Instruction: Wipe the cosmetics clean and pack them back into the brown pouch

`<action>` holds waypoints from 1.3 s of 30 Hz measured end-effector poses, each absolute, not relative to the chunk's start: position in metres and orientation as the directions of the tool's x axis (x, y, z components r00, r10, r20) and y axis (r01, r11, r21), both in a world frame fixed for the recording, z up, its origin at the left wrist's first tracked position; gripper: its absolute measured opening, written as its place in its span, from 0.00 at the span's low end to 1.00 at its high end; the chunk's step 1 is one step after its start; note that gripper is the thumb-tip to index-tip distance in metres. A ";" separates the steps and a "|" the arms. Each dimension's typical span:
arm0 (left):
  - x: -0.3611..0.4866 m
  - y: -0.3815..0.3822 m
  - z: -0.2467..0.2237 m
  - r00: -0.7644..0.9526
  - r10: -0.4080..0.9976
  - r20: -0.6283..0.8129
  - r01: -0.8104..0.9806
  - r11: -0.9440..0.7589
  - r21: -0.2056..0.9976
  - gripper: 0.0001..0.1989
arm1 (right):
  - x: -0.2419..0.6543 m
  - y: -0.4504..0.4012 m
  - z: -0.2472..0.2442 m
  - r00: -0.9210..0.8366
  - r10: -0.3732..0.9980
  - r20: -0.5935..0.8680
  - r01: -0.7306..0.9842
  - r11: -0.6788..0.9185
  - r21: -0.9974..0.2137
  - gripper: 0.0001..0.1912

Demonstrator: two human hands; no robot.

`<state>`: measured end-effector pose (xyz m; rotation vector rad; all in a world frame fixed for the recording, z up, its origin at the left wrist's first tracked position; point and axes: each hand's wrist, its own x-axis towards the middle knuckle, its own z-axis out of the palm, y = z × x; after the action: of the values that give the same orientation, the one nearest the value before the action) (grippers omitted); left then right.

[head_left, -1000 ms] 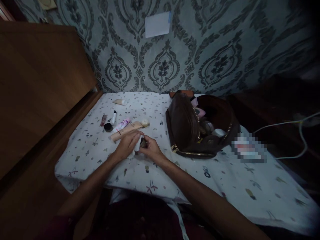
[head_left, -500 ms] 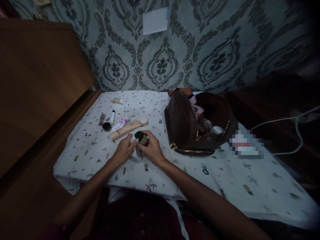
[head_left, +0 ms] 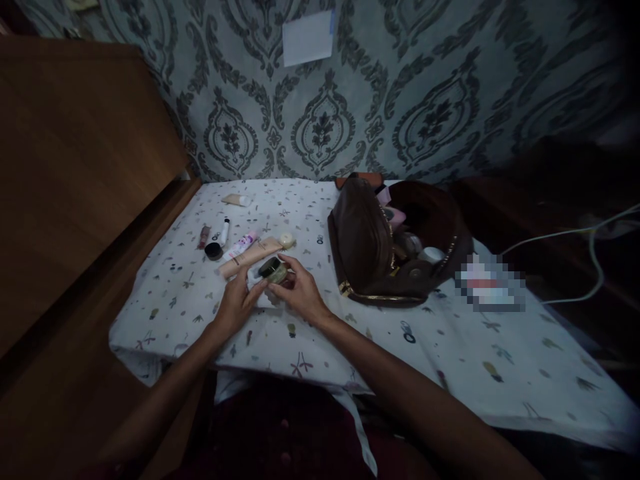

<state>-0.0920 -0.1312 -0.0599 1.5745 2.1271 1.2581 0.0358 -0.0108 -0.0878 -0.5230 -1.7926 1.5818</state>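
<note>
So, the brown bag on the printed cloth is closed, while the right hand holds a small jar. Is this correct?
Not closed: the head view shows the brown bag on the printed cloth open, with a round white thing visible inside. The right hand does hold a small jar.

Jar shifted left; white cloth spread wider beside it

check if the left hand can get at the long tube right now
Probably yes: the long tube lies just beyond the left hand with nothing seen on top of it, though that hand would likely have to free itself from the white cloth.
</note>
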 end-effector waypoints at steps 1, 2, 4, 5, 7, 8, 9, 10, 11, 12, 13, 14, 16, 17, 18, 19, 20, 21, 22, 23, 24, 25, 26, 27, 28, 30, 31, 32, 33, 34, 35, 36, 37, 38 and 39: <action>-0.090 -0.133 -0.061 -0.410 0.846 0.340 0.731 0.082 0.677 0.19 | 0.036 -0.011 -0.086 -0.676 0.708 0.205 -0.110 0.179 -0.978 0.31; -0.089 -0.135 -0.061 -0.397 0.836 0.378 0.785 0.095 0.612 0.19 | 0.037 -0.011 -0.085 -0.668 0.719 0.190 -0.085 0.180 -0.980 0.29; -0.087 -0.135 -0.061 -0.320 0.842 0.435 0.887 0.106 0.449 0.20 | 0.038 -0.012 -0.082 -0.672 0.718 0.182 -0.062 0.191 -0.980 0.25; -0.086 -0.133 -0.059 -0.274 0.853 0.445 0.925 0.107 0.365 0.19 | 0.039 -0.013 -0.081 -0.684 0.705 0.189 -0.063 0.200 -0.978 0.23; -0.085 -0.129 -0.052 -0.210 0.878 0.430 0.965 0.114 0.237 0.18 | 0.040 -0.015 -0.080 -0.708 0.675 0.210 -0.075 0.225 -0.972 0.20; -0.085 -0.126 -0.048 -0.191 0.889 0.415 0.972 0.113 0.205 0.17 | 0.040 -0.016 -0.079 -0.716 0.663 0.218 -0.080 0.231 -0.970 0.19; -0.086 -0.123 -0.043 -0.181 0.900 0.397 0.974 0.109 0.197 0.17 | 0.040 -0.017 -0.079 -0.725 0.654 0.219 -0.085 0.230 -0.970 0.19; -0.086 -0.121 -0.038 -0.179 0.908 0.378 0.972 0.105 0.210 0.17 | 0.040 -0.018 -0.079 -0.733 0.646 0.215 -0.091 0.220 -0.971 0.18; -0.087 -0.118 -0.033 -0.186 0.914 0.362 0.965 0.100 0.243 0.17 | 0.040 -0.018 -0.080 -0.740 0.639 0.210 -0.098 0.206 -0.974 0.18; -0.088 -0.115 -0.030 -0.197 0.916 0.350 0.950 0.091 0.297 0.18 | 0.040 -0.018 -0.080 -0.746 0.633 0.208 -0.106 0.195 -0.975 0.18; -0.090 -0.113 -0.027 -0.212 0.915 0.342 0.925 0.076 0.372 0.19 | 0.040 -0.018 -0.081 -0.750 0.626 0.212 -0.116 0.190 -0.975 0.19; -0.092 -0.111 -0.025 -0.232 0.915 0.330 0.885 0.058 0.461 0.20 | 0.040 -0.018 -0.082 -0.752 0.621 0.221 -0.130 0.189 -0.973 0.19; -0.095 -0.107 -0.024 -0.285 0.918 0.276 0.751 0.034 0.660 0.25 | 0.039 -0.018 -0.082 -0.754 0.609 0.246 -0.168 0.184 -0.969 0.20; -0.097 -0.106 -0.026 -0.318 0.918 0.236 0.662 0.037 0.749 0.27 | 0.038 -0.018 -0.082 -0.755 0.604 0.254 -0.188 0.172 -0.967 0.21; -0.097 -0.105 -0.028 -0.358 0.913 0.196 0.572 0.049 0.819 0.29 | 0.037 -0.018 -0.082 -0.757 0.602 0.255 -0.206 0.150 -0.967 0.21; -0.096 -0.104 -0.031 -0.406 0.900 0.161 0.490 0.065 0.869 0.30 | 0.037 -0.018 -0.081 -0.758 0.604 0.244 -0.221 0.114 -0.969 0.22; -0.095 -0.104 -0.034 -0.453 0.881 0.134 0.420 0.078 0.904 0.31 | 0.036 -0.018 -0.081 -0.760 0.611 0.221 -0.231 0.064 -0.971 0.23; -0.093 -0.104 -0.038 -0.498 0.859 0.119 0.367 0.084 0.927 0.31 | 0.035 -0.018 -0.081 -0.761 0.621 0.189 -0.239 0.003 -0.971 0.24; -0.090 -0.104 -0.041 -0.539 0.834 0.116 0.330 0.083 0.940 0.32 | 0.034 -0.018 -0.081 -0.763 0.629 0.150 -0.245 -0.066 -0.967 0.26; -0.087 -0.104 -0.043 -0.571 0.812 0.119 0.306 0.076 0.949 0.32 | 0.034 -0.017 -0.081 -0.766 0.633 0.109 -0.246 -0.133 -0.960 0.27; -0.084 -0.104 -0.045 -0.592 0.796 0.128 0.291 0.062 0.955 0.33 | 0.033 -0.017 -0.081 -0.769 0.636 0.072 -0.246 -0.190 -0.951 0.27; -0.081 -0.104 -0.047 -0.601 0.786 0.143 0.283 0.043 0.958 0.33 | 0.032 -0.016 -0.081 -0.770 0.637 0.044 -0.247 -0.233 -0.940 0.28; -0.079 -0.104 -0.049 -0.602 0.782 0.160 0.281 0.020 0.959 0.33 | 0.032 -0.016 -0.080 -0.769 0.638 0.028 -0.254 -0.266 -0.930 0.28; -0.078 -0.103 -0.050 -0.596 0.783 0.178 0.284 -0.002 0.959 0.33 | 0.032 -0.017 -0.080 -0.768 0.640 0.020 -0.269 -0.294 -0.917 0.27; -0.076 -0.103 -0.051 -0.584 0.789 0.192 0.287 -0.020 0.958 0.32 | 0.032 -0.017 -0.079 -0.764 0.645 0.019 -0.293 -0.321 -0.901 0.27; -0.075 -0.102 -0.054 -0.564 0.796 0.219 0.302 -0.048 0.952 0.30 | 0.033 -0.019 -0.077 -0.766 0.643 0.011 -0.335 -0.384 -0.861 0.25; -0.075 -0.102 -0.055 -0.554 0.800 0.231 0.313 -0.056 0.948 0.28 | 0.034 -0.020 -0.075 -0.773 0.634 -0.002 -0.342 -0.420 -0.840 0.24; -0.076 -0.101 -0.057 -0.543 0.804 0.242 0.327 -0.063 0.943 0.27 | 0.035 -0.021 -0.073 -0.783 0.621 -0.018 -0.342 -0.454 -0.823 0.23; -0.076 -0.101 -0.058 -0.527 0.811 0.255 0.344 -0.071 0.936 0.25 | 0.035 -0.021 -0.071 -0.795 0.606 -0.031 -0.335 -0.482 -0.810 0.23; -0.078 -0.101 -0.059 -0.508 0.817 0.273 0.368 -0.081 0.926 0.23 | 0.036 -0.022 -0.069 -0.804 0.593 -0.041 -0.329 -0.501 -0.800 0.23; -0.079 -0.101 -0.060 -0.486 0.822 0.298 0.401 -0.094 0.911 0.21 | 0.037 -0.022 -0.066 -0.809 0.586 -0.044 -0.330 -0.515 -0.791 0.22; -0.080 -0.101 -0.060 -0.463 0.824 0.328 0.444 -0.105 0.890 0.20 | 0.038 -0.022 -0.064 -0.810 0.585 -0.043 -0.339 -0.525 -0.781 0.20; -0.082 -0.101 -0.060 -0.439 0.823 0.360 0.496 -0.112 0.861 0.19 | 0.039 -0.021 -0.062 -0.809 0.587 -0.039 -0.352 -0.535 -0.768 0.18; -0.083 -0.102 -0.059 -0.418 0.821 0.390 0.555 -0.109 0.825 0.18 | 0.039 -0.021 -0.060 -0.808 0.588 -0.037 -0.364 -0.547 -0.754 0.16; -0.084 -0.103 -0.058 -0.401 0.816 0.416 0.615 -0.097 0.783 0.18 | 0.040 -0.021 -0.059 -0.809 0.586 -0.039 -0.370 -0.560 -0.741 0.14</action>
<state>-0.0842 -0.1025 -0.0580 1.5921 1.9658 1.5046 0.0397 -0.0208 -0.0589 -0.3824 -1.0234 2.3443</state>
